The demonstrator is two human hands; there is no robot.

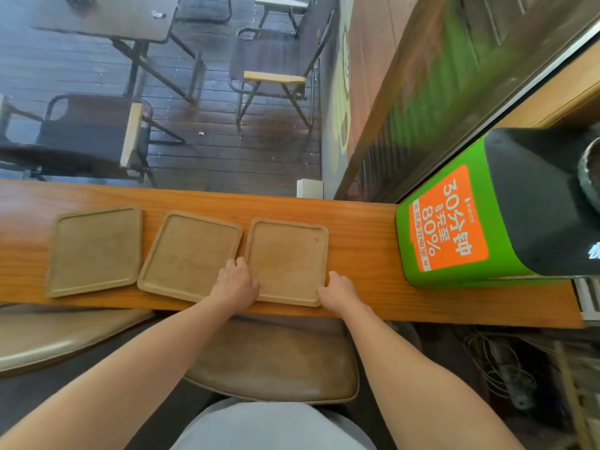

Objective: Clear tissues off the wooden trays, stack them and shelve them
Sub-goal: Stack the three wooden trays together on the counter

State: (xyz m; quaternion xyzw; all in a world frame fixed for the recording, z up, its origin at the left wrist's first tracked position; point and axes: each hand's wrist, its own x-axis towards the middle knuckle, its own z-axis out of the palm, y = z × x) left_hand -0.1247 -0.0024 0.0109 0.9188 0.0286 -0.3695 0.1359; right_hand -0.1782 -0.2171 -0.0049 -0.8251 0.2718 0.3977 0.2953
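Note:
Three square wooden trays lie side by side on a long wooden counter [363, 241]. No tissue shows on any of them. The left tray [94, 250] and the middle tray [186, 254] lie untouched by my right hand. My left hand [235, 282] grips the near left edge of the right tray [287, 258], where it meets the middle tray. My right hand [337, 290] holds the same tray at its near right corner. The tray rests flat on the counter.
A green and black box with an orange label [454, 222] stands on the counter to the right. A brown padded stool [276, 362] sits below the counter's near edge. Beyond the counter are dark tables and folding chairs [276, 69] on a plank floor.

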